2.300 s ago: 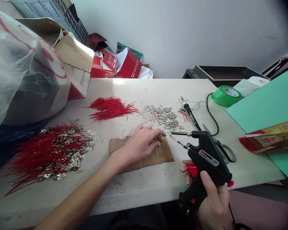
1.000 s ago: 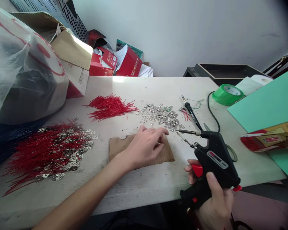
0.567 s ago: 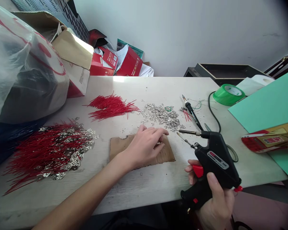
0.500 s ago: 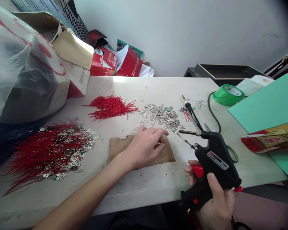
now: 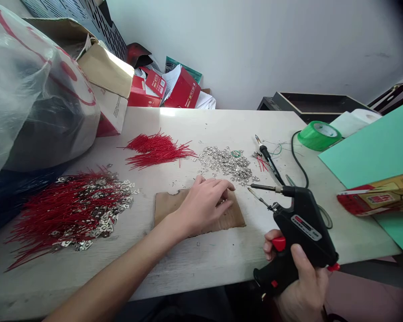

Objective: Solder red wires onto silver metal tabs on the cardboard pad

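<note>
In my right hand point(image 5: 304, 281) is a black soldering gun point(image 5: 305, 228), its tip pointing left. My forefinger is at its red trigger point(image 5: 279, 243). A thin feed tube ends just below the tip. My left hand point(image 5: 206, 203) rests over a piece of brown cardboard point(image 5: 168, 208), palm down with the fingers curled. Small shiny bits show beneath the fingers, but what they pinch is hidden. Beyond the cardboard lies a heap of small metal parts point(image 5: 226, 162). The gun's tip hovers near that heap's right edge, apart from my left hand.
Cut red wires point(image 5: 159, 150) lie behind the cardboard. Red wires with metal tags point(image 5: 77, 210) are piled at left, beside a bulging plastic bag point(image 5: 44, 98). A soldering iron point(image 5: 270, 161), green tape point(image 5: 319, 135), a green board point(image 5: 379, 152) and a yellow-red box point(image 5: 379, 194) are at right.
The view has shifted slightly. My right fingers have moved a little at the red trigger. My left hand keeps its place over the cardboard.
</note>
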Motion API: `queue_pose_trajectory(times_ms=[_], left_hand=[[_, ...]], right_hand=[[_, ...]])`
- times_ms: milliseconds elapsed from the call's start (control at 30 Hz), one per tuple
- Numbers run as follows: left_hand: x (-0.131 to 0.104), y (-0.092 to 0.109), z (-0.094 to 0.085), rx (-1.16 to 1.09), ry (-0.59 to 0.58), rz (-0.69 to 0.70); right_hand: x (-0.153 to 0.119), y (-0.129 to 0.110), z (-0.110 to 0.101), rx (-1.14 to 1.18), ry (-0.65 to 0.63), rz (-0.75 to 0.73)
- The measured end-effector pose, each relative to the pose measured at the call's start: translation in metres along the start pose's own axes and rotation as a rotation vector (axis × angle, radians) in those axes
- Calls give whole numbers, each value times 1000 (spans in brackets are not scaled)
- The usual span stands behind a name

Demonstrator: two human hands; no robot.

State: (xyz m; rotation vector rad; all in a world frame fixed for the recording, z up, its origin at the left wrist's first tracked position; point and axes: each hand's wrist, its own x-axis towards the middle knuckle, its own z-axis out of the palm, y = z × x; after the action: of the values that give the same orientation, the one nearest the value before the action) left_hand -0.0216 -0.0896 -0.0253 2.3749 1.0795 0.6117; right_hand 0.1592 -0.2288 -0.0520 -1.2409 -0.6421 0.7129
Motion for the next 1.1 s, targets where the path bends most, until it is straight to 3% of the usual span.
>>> queue_pose_trajectory(times_ms=[100, 200, 367, 567, 867, 967, 1100], left_hand=[[1, 0, -11, -11, 25, -43], [-2, -5, -35, 28, 4, -108], [-14, -12, -69, 38, -235, -165], [-20, -8, -62, 231, -259, -139], [-12, 1, -55, 339, -286, -118], [-12, -2, -59, 291, -300, -129], [-17, -8, -69, 51, -277, -209]], right_hand=[[0, 0, -2, 6, 2, 15], [-1, -1, -1, 15, -8, 19], [0, -5, 3, 5, -50, -19], [1, -6, 5, -9, -72, -36], [0, -3, 1, -77, -118, -107], [-1, 1, -3, -71, -83, -68], [-1, 5, -6, -55, -50, -30]])
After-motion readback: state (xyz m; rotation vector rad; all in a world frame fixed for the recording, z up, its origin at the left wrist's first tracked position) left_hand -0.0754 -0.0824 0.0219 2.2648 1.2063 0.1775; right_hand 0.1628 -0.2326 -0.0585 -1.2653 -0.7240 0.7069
